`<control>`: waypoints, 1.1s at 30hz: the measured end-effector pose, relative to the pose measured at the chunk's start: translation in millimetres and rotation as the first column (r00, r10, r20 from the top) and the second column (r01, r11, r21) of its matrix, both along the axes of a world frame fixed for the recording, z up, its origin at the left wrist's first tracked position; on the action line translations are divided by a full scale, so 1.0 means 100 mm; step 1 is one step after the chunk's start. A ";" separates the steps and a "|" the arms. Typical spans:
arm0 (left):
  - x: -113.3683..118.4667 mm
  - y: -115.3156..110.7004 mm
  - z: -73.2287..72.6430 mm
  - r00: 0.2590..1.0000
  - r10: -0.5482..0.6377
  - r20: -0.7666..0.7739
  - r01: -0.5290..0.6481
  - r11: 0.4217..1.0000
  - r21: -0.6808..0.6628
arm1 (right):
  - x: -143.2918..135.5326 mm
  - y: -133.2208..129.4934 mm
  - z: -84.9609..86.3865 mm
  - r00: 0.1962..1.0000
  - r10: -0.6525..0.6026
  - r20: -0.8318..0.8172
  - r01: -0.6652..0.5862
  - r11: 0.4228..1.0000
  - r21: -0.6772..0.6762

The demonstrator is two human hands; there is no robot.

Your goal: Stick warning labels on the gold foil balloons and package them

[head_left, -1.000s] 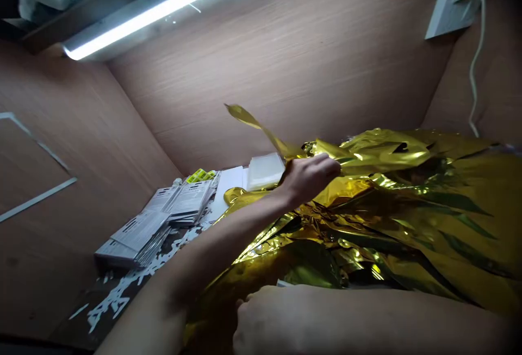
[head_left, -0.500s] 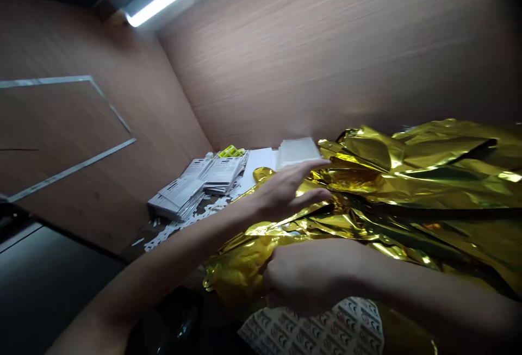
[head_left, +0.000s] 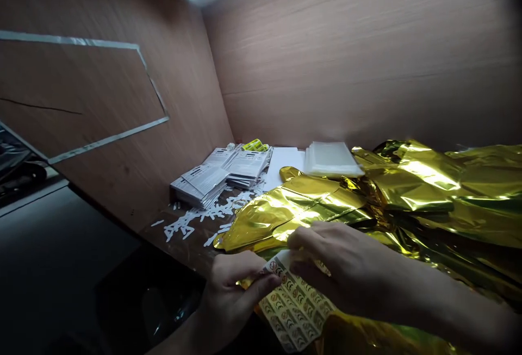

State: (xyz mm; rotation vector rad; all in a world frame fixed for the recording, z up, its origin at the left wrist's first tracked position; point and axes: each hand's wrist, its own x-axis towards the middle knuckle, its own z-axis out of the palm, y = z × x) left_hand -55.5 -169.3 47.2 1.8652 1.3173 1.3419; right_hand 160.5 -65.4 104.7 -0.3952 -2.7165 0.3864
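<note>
My left hand [head_left: 238, 284] grips the upper left edge of a sticker sheet [head_left: 297, 311] between thumb and fingers. Rows of small printed labels with CE marks cover the sheet, which tilts at the bottom middle. Over its upper right part is my right hand [head_left: 330, 257], fingers curled and close together at the top edge; what they pinch is hidden. Just beyond both hands lies a flat gold foil balloon [head_left: 265, 213] with shiny creases. More gold foil [head_left: 350, 333] shows beneath my right forearm.
Stacks of printed white cards [head_left: 199, 184] stand at the back left, near a yellow roll [head_left: 255, 145]. White paper scraps [head_left: 191, 219] litter the table in front. Clear plastic sleeves [head_left: 332, 158] lie at the back. Piled gold foil balloons [head_left: 457, 181] fill the right side.
My left hand has drawn back from the foil pile and now holds the sticker sheet. The sheet has come up between both hands; my right hand has risen to its top edge. The view has shifted.
</note>
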 end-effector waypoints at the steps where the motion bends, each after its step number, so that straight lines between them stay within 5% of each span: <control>1: -0.01 0.01 -0.01 1.000 -0.011 -0.003 0.011 1.000 0.007 | -0.02 -0.02 -0.02 0.998 0.001 -0.067 -0.001 1.000 0.005; 7: -0.09 0.09 -0.04 0.996 -0.088 -0.033 0.089 0.995 0.039 | -0.12 0.01 -0.10 0.986 0.064 -0.155 -0.083 0.990 -0.116; 14: -0.13 0.16 -0.02 0.993 -0.058 -0.107 0.074 0.986 0.150 | -0.19 0.02 -0.14 0.984 -0.042 -0.174 -0.008 0.961 -0.277; 24: -0.13 0.13 0.00 0.984 0.148 -0.098 -0.107 0.933 0.343 | -0.21 -0.03 -0.28 0.969 -0.033 -0.243 0.025 0.999 -0.038; 33: -0.06 0.13 0.02 0.985 0.092 -0.145 -0.046 0.955 0.295 | -0.18 -0.09 -0.29 0.983 -0.001 -0.184 0.006 1.000 0.024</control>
